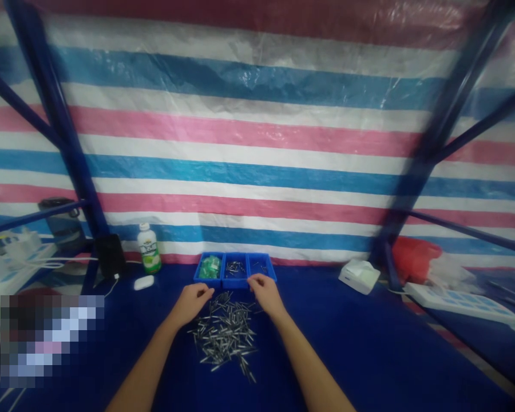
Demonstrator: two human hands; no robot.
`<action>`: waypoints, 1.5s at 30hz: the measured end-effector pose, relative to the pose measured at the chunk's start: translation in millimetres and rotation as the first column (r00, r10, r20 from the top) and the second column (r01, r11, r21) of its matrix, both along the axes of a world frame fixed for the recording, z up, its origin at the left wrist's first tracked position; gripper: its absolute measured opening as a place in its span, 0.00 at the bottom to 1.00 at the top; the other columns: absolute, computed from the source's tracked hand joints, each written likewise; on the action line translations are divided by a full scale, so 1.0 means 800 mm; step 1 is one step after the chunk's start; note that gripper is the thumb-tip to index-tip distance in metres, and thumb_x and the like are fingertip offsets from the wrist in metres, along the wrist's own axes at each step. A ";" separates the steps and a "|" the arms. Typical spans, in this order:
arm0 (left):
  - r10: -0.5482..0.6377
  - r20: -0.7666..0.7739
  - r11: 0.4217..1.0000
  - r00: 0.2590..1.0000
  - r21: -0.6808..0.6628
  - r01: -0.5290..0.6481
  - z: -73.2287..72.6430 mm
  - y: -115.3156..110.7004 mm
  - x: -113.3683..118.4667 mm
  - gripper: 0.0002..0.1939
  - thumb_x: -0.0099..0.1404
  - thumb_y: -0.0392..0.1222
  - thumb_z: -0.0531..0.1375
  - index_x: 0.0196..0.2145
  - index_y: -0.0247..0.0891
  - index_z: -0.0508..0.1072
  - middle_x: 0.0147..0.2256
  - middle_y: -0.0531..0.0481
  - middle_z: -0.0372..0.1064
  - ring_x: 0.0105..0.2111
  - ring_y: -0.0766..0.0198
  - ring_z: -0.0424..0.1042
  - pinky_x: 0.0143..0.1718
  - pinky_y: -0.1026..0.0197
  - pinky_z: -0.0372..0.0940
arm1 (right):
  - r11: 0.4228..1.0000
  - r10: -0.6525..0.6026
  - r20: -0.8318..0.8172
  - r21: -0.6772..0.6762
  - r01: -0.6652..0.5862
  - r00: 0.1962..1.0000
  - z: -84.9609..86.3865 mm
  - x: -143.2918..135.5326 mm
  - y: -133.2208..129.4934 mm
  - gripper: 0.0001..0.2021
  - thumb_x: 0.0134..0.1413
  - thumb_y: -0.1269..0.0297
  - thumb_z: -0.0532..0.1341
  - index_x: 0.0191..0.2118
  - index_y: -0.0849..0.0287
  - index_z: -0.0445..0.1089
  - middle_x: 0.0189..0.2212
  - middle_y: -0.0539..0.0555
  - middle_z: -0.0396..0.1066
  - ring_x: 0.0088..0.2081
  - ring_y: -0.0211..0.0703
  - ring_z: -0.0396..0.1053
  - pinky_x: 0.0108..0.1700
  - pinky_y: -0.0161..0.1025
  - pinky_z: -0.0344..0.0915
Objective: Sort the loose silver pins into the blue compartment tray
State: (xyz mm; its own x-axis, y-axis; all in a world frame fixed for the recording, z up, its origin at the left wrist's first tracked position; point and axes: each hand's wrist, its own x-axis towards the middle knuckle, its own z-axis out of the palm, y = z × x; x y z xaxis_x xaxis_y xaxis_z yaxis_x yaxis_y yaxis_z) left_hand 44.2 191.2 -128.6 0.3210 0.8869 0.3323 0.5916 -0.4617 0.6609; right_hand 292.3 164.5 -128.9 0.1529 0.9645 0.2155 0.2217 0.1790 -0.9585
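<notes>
A loose pile of slender silvery metal pins lies on the dark blue tabletop between my forearms. At the pile's upper left, my left hand is closed, thumb and fingertips drawn together; anything in it is too small to make out. My right hand pinches at the front edge of the right blue bin, and I cannot make out what it holds. A few thin metal pieces lie in that bin. The middle blue bin has more small metal pieces, and the left blue bin holds green plastic-looking material.
Behind the bins hangs a striped plastic sheet. A white and green bottle, a white case and a black device stand at left. To the right are a white box, a power strip and a red bag.
</notes>
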 end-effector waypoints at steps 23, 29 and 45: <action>-0.143 -0.107 0.986 0.984 -0.102 0.133 -0.003 -0.009 0.007 0.12 0.59 0.47 0.59 0.28 0.36 0.77 0.26 0.51 0.71 0.27 0.65 0.66 0.29 0.65 0.57 | 0.923 0.196 0.802 0.043 -0.382 0.565 -0.011 -0.029 -0.031 0.15 0.54 0.72 0.57 0.44 0.50 0.74 0.37 0.52 0.64 0.42 0.44 0.58 0.44 0.39 0.52; -0.151 -0.145 0.986 0.978 -0.090 0.139 -0.003 -0.010 0.008 0.12 0.59 0.47 0.58 0.27 0.36 0.77 0.26 0.50 0.71 0.27 0.64 0.67 0.28 0.65 0.57 | 0.930 0.188 0.853 0.005 -0.367 0.487 -0.008 -0.030 -0.036 0.17 0.59 0.72 0.54 0.47 0.47 0.73 0.39 0.54 0.62 0.44 0.46 0.55 0.42 0.41 0.51; -0.175 -0.111 0.983 0.978 -0.073 0.168 0.004 -0.016 0.014 0.12 0.59 0.46 0.59 0.28 0.37 0.79 0.27 0.50 0.72 0.27 0.64 0.67 0.29 0.64 0.57 | 0.943 0.191 0.746 0.040 -0.330 0.638 -0.008 -0.028 -0.028 0.05 0.59 0.65 0.60 0.37 0.53 0.74 0.40 0.53 0.67 0.45 0.46 0.59 0.46 0.43 0.53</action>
